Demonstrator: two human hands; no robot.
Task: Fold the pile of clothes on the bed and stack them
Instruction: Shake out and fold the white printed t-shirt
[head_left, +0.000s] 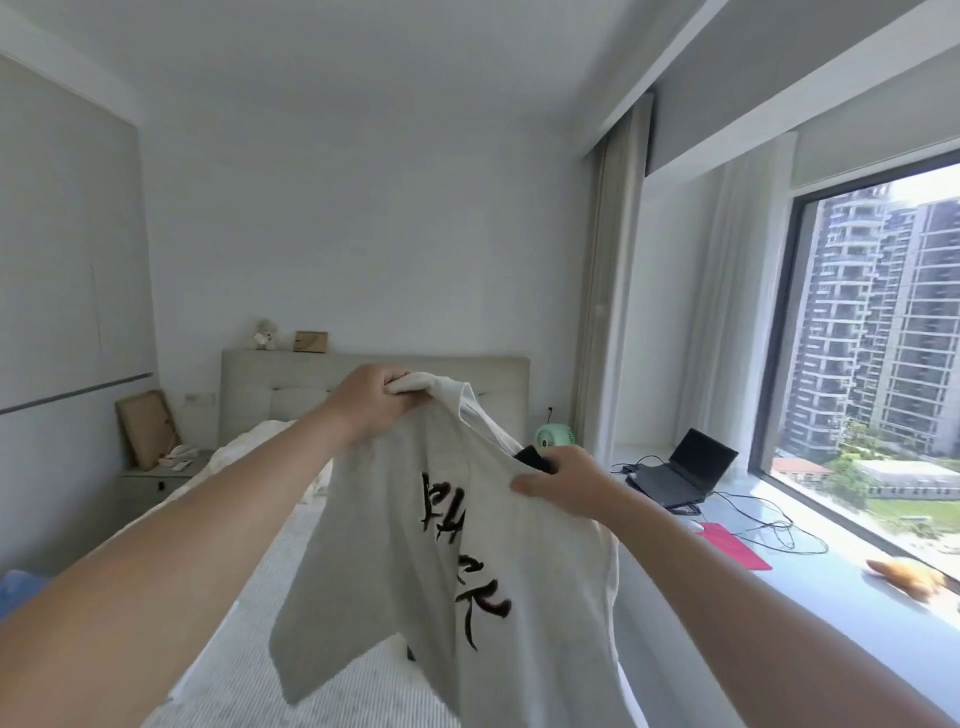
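Head view. Light grey T-shirt (447, 545) with dark brush lettering, held up over the bed (249, 639), hanging free at centre. Left hand (371, 402) at 12 o'clock of the shirt, fingers (397, 382) curled tight round a bunched edge. Right hand (563, 480) at 2 o'clock of the shirt, thumb and fingers pinching the fabric. Laptop (685, 473), cables and red mat (732, 545) on the window sill at 3 o'clock; green fan (553, 441) beside the headboard (291, 374).

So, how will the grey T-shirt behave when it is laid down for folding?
Probably floppy: the T-shirt hangs in loose folds from the left hand and right hand. Likely light, since pinches alone hold it up. It may crumple unless spread flat.
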